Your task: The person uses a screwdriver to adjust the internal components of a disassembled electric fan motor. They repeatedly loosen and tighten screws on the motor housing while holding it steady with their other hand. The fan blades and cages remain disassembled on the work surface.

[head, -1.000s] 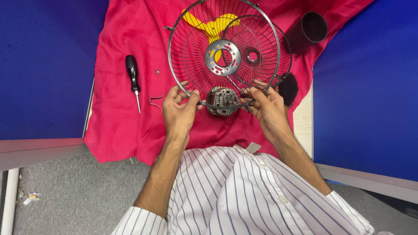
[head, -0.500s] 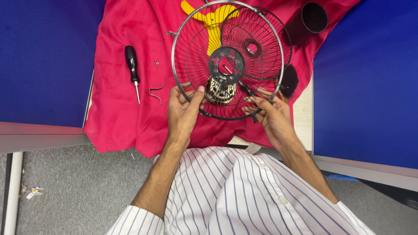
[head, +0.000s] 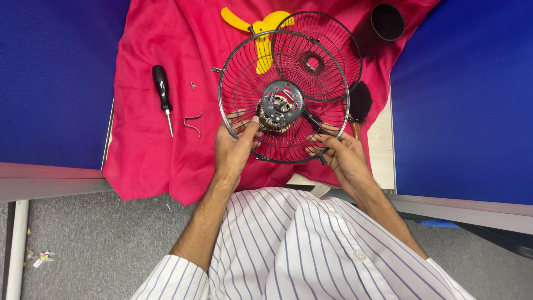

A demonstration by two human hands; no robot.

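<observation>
From the head view, the person is holding a round wire fan guard (head: 283, 97) over a red cloth (head: 150, 161) spread on the bench (head: 382, 145). The left hand (head: 233, 149) is gripping the guard's lower left rim, its grip closed on the wires with the thumb reaching toward the hub. The right hand (head: 344, 155) is closed on the lower right rim, fingers curled through the wires. At the guard's centre a fan motor (head: 277, 111) is sitting behind the hub plate, and the guard is tilted up toward the camera rather than lying flat.

Taking the guard as landmark: a second wire guard (head: 333, 41) is lying just behind it on the cloth, overlapped by it. A yellow fan blade (head: 252, 25) is peeking out behind the guard's upper left. A black-handled screwdriver (head: 162, 94) is lying well to the guard's left, with a bent metal clip (head: 193, 123) and a small screw (head: 192, 85) between them. A black tube (head: 387, 22) is standing to the upper right, and a dark brush (head: 360, 103) is lying just beside the right rim.

It looks to me as though the person is seating or freeing the guard at the motor; the next move would call for steadying the rim with one hand while working the hub fasteners.
</observation>
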